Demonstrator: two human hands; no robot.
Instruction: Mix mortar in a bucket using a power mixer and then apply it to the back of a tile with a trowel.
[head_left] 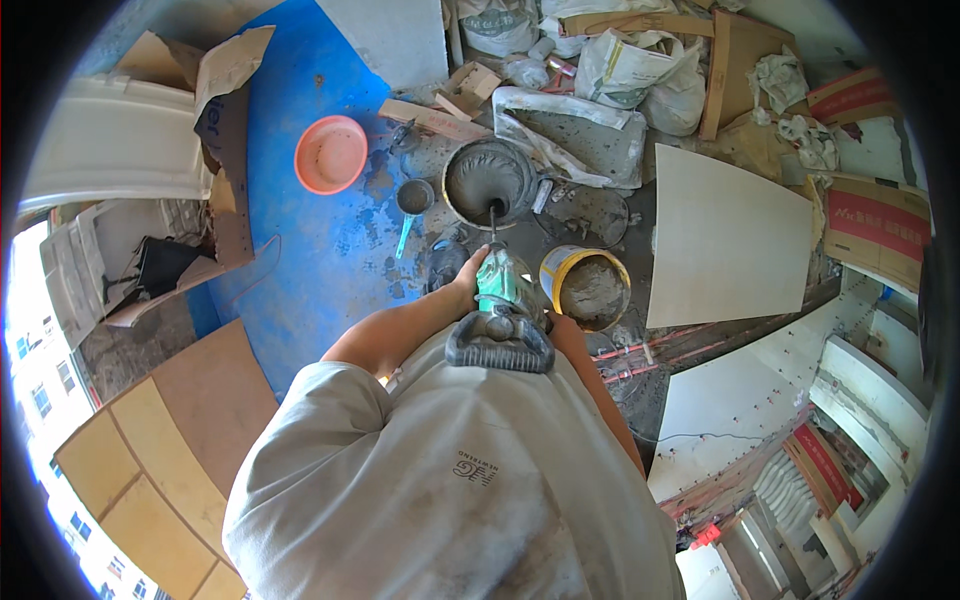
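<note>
A green handheld power mixer (505,280) with a black D-shaped handle (500,352) is upright in front of my chest. My left hand (473,272) grips the left side of its green body, thumb along the top. My right hand (562,322) is at the mixer's right side, its fingers hidden behind the tool. The mixer's shaft (493,215) runs down into a bucket of grey mortar (480,172), where the wet mix is hollowed around it. Right of the mixer stands a yellow-rimmed bucket (548,268) holding grey, sandy material.
A dipper with a turquoise handle (404,238) and a pink basin (331,122) are on the blue floor covering (290,230). White sacks (630,70) and a mortar-smeared tray (590,140) lie beyond the buckets. A pale board (725,240) and red pipes (650,352) are at right.
</note>
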